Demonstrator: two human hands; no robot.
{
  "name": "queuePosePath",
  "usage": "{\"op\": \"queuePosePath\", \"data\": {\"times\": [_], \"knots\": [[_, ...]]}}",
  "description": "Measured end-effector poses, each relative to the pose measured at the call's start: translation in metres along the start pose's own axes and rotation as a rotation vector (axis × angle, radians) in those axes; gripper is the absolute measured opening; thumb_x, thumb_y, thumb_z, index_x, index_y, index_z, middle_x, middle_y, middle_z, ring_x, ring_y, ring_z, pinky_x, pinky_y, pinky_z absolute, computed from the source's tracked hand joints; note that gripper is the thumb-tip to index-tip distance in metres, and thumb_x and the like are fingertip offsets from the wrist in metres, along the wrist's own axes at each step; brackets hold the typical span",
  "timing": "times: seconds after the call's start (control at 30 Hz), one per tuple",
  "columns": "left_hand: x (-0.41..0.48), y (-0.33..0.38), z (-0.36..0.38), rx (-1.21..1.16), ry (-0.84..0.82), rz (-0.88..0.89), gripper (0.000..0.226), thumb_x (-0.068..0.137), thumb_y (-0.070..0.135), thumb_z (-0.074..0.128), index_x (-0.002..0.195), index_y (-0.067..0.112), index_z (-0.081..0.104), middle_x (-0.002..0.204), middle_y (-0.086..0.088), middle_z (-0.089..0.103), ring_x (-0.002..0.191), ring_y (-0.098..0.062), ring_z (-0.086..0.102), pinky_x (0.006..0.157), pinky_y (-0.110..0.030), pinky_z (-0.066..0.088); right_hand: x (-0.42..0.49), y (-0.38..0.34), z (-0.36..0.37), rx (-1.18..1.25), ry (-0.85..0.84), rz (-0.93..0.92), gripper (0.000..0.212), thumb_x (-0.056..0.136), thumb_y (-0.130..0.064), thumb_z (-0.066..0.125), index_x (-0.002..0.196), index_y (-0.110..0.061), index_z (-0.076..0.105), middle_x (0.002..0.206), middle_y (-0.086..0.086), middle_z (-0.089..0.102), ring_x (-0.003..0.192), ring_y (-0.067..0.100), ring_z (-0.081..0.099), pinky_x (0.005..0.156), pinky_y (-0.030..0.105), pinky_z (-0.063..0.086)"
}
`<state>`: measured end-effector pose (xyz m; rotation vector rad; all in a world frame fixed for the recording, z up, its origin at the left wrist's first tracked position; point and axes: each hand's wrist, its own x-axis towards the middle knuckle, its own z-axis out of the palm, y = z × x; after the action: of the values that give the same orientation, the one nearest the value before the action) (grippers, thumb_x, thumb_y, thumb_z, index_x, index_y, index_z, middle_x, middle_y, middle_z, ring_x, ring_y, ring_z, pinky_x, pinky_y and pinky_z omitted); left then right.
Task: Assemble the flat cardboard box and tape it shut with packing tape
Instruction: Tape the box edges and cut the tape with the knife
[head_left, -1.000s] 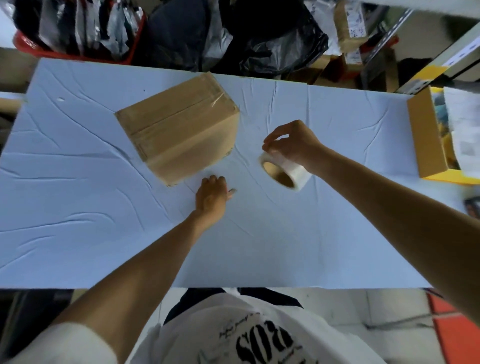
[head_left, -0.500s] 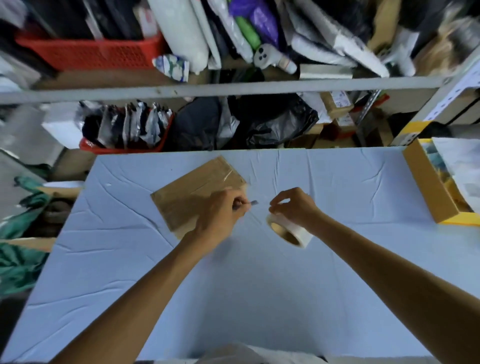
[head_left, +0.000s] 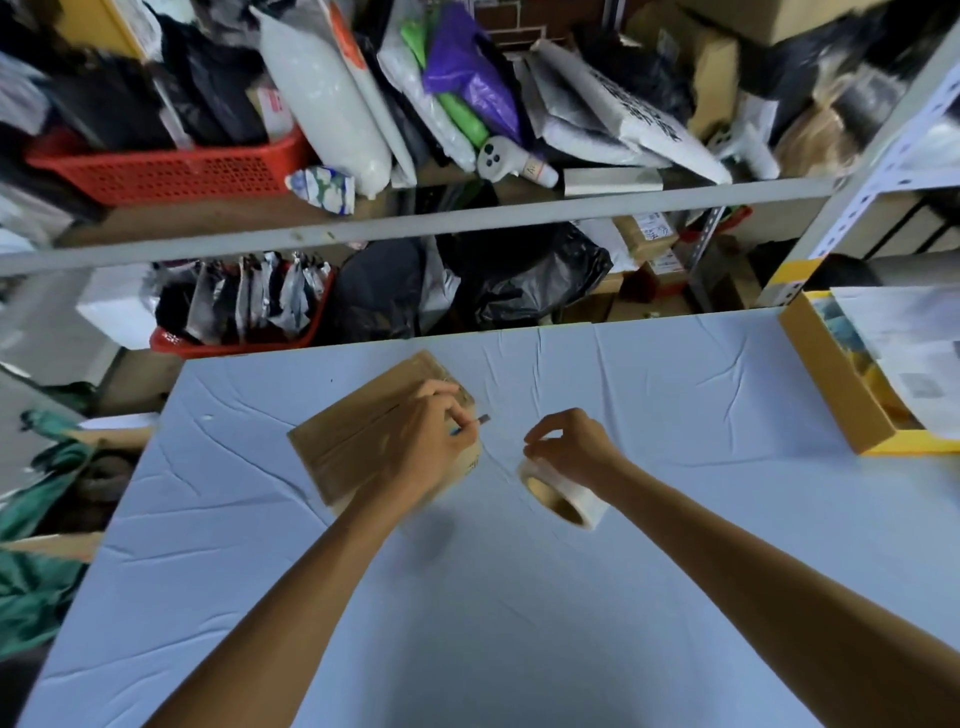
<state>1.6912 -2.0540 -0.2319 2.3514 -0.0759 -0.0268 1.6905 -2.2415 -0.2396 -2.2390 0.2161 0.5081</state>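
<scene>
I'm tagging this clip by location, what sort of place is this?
Likely a packing or stock room: metal shelving crammed with bagged goods, labelled parcels behind the table, and a cardboard box beside a roll of packing tape in the right hand; the left hand pinches a thin tool.

Bare left grip (head_left: 436, 441), bare right grip (head_left: 569, 449)

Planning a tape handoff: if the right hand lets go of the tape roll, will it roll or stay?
Probably rolls or tips: the right hand holds the tape roll tilted. Open hollow core suggests light. Smooth wrap may slip in a grip.
</scene>
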Motion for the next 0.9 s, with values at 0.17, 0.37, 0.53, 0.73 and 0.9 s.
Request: {"op": "queuePosePath", "data": {"times": [0.17,0.37,0.53,0.73,0.9], "knots": [[0.007,-0.001,0.005,0.109,0.013,0.013,0.017,0.078,0.010,0.071,0.064,0.011,0.063,0.122,0.003,0.055,0.105,-0.009,0.055,0.078,-0.017,0.036,-0.001,0.000,-0.004,0.020,0.003,-0.003,0.008,0.082,-0.025,0.069,0.088,-0.021,0.074,0.089,0.004,0.065,0.066,0.014,0.058,0.056,0.022,0.044],[0.010,-0.001,0.014,0.184,0.029,0.061,0.013,0.072,0.008,0.075,0.061,0.007,0.069,0.111,0.001,0.059,0.099,-0.001,0.049,0.079,-0.009,0.028,-0.002,-0.002,-0.004,-0.009,0.021,0.011,0.011,0.081,-0.027,0.068,0.090,-0.022,0.073,0.091,0.001,0.060,0.065,0.011,0.053,0.054,0.022,0.040],[0.014,0.005,0.015,0.238,-0.016,0.024,0.011,0.069,0.008,0.077,0.062,0.001,0.071,0.117,-0.001,0.061,0.094,-0.001,0.048,0.078,-0.021,0.036,-0.004,-0.003,-0.004,-0.018,0.020,0.006,0.012,0.081,-0.027,0.068,0.091,-0.022,0.072,0.092,0.001,0.060,0.069,0.014,0.054,0.060,0.025,0.043],[0.019,0.020,0.013,0.287,-0.100,-0.024,0.010,0.072,0.014,0.079,0.071,0.005,0.076,0.122,-0.005,0.058,0.112,-0.023,0.054,0.093,-0.038,0.045,-0.005,-0.008,-0.002,-0.060,0.045,-0.033,0.015,0.084,-0.027,0.067,0.097,-0.021,0.070,0.104,0.002,0.060,0.088,0.023,0.059,0.076,0.031,0.051],[0.025,0.031,0.021,0.436,-0.157,-0.092,0.023,0.075,0.025,0.079,0.086,0.006,0.074,0.127,-0.008,0.053,0.119,-0.030,0.049,0.096,-0.044,0.043,-0.007,-0.009,-0.002,-0.110,0.044,-0.047,0.018,0.084,-0.027,0.064,0.101,-0.021,0.069,0.102,0.001,0.055,0.089,0.022,0.057,0.078,0.032,0.050]]}}
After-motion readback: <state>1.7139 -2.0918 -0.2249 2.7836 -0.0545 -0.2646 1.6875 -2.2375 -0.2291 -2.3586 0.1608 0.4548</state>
